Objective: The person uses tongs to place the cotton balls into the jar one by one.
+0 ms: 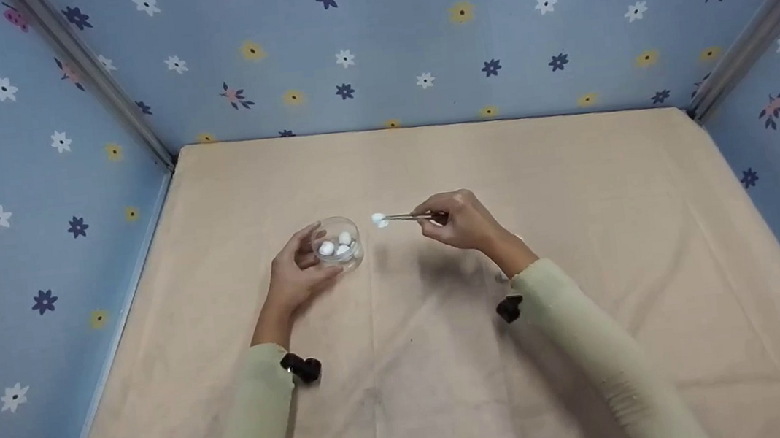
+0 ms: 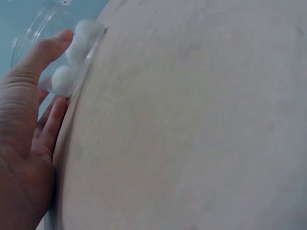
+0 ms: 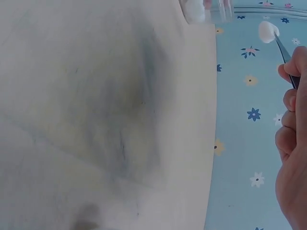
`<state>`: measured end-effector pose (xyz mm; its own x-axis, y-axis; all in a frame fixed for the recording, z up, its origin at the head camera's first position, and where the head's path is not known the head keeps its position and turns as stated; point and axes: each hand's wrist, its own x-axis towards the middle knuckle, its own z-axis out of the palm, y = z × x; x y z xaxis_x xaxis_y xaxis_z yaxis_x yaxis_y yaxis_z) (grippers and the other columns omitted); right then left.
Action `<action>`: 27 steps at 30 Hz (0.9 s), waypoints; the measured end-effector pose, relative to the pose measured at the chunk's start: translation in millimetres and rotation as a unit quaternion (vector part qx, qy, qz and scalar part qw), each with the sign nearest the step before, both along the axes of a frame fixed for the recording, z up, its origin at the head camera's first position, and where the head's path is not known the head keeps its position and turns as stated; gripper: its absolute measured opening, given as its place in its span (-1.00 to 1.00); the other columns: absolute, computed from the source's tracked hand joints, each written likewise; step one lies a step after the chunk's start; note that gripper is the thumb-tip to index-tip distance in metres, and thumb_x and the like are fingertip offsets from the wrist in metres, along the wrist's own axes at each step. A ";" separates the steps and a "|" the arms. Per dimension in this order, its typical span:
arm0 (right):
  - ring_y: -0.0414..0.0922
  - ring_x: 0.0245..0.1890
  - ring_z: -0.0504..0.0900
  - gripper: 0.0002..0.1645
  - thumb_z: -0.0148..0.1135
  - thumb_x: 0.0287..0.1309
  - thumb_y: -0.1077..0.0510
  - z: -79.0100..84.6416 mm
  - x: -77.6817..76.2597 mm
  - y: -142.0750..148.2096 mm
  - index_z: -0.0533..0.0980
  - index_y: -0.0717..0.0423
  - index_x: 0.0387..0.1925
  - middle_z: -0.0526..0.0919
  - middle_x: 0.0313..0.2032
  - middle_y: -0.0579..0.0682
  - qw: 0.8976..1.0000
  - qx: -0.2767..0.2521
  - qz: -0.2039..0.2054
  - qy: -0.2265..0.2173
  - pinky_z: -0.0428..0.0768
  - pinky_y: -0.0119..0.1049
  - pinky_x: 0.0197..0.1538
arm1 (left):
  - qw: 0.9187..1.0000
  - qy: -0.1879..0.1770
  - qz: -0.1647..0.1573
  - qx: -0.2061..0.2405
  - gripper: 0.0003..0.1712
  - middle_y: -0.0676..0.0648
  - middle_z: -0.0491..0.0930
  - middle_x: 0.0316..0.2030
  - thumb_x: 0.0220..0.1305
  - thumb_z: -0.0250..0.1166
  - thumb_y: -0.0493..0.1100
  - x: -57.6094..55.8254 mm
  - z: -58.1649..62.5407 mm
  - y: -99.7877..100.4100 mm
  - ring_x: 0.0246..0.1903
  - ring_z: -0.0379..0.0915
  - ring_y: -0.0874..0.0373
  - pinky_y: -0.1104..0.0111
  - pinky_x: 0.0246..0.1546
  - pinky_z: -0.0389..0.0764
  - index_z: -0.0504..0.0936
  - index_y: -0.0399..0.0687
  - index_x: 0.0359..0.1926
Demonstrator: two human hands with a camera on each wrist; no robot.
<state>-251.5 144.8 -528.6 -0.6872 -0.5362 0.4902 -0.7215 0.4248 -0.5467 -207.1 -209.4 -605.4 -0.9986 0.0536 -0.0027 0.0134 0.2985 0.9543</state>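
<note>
A clear round container (image 1: 336,243) stands left of the table's middle with several white cotton balls (image 1: 342,249) inside. My left hand (image 1: 294,270) grips its side, thumb on the near side and fingers round the far side. In the left wrist view the thumb lies along the clear wall (image 2: 33,36), with white balls (image 2: 62,80) showing through. My right hand (image 1: 462,219) pinches metal tweezers (image 1: 401,217), pointing left. A single cotton ball (image 1: 379,220) sits between the tweezer tips, raised above the table just right of the container. The right wrist view shows this ball (image 3: 268,32) too.
A beige cloth (image 1: 501,162) with fold creases covers the table. Blue flower-patterned panels (image 1: 377,37) rise at the back and both sides, joined by grey corner posts (image 1: 98,76). Small black devices (image 1: 302,368) are worn at both wrists.
</note>
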 end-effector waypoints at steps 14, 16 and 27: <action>-0.06 -0.45 0.61 -0.74 0.33 0.37 0.29 -4.4 -3.3 -36.7 0.86 0.25 -0.06 0.93 -0.24 0.20 0.999 0.022 -0.010 -0.036 0.55 -0.26 -0.27 | 1.000 -0.006 -0.005 0.001 0.09 -0.18 0.56 0.59 0.20 0.70 -0.35 1.3 0.3 -0.6 0.42 0.59 -0.16 0.65 0.21 0.59 0.42 0.01 0.69; -0.06 -0.45 0.62 -0.74 0.33 0.37 0.29 -5.0 -2.5 -42.3 0.86 0.26 -0.06 0.93 -0.23 0.20 0.999 0.021 -0.012 -0.041 0.56 -0.28 -0.26 | 1.000 -0.007 -0.006 0.000 0.08 -0.18 0.55 0.59 0.21 0.70 -0.35 1.1 0.5 -0.7 0.43 0.58 -0.15 0.64 0.22 0.58 0.42 0.02 0.70; -0.10 -0.42 0.65 -0.75 0.36 0.37 0.24 -15.0 1.9 -63.4 0.86 0.27 -0.09 0.92 -0.26 0.17 0.998 0.004 -0.027 -0.053 0.58 -0.35 -0.26 | 1.000 0.000 -0.003 0.007 0.07 -0.21 0.57 0.57 0.20 0.69 -0.39 0.2 -1.1 -0.6 0.40 0.60 -0.18 0.67 0.17 0.60 0.43 0.00 0.69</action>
